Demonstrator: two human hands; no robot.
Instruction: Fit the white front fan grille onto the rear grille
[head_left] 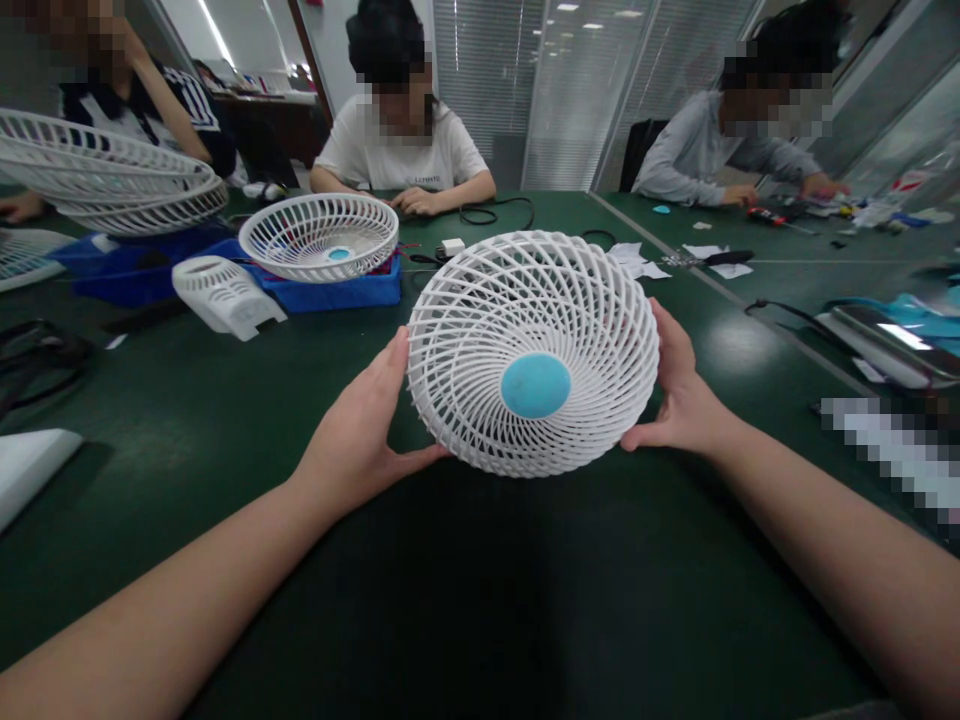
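A round white fan grille [465,340] with a light-blue centre cap [535,386] is held between my two hands, tilted so that its face points towards me. Its left rim is gripped by my left hand [352,430], thumb underneath and fingers behind the edge. On the opposite rim my right hand [679,385] grips in the same way, its fingers partly hidden behind the slats. Behind, to the left, another white grille [262,240] rests on a blue bin [337,292]. Beside that bin lies a white vented plastic housing [225,297].
Stacked white grilles [112,170] stand over a blue tray [127,270] at the far left. A screwdriver [720,258] lies on paper to the right, near a dark device [892,335]. Across the green table [465,600] sit several people, one in a white shirt [405,150].
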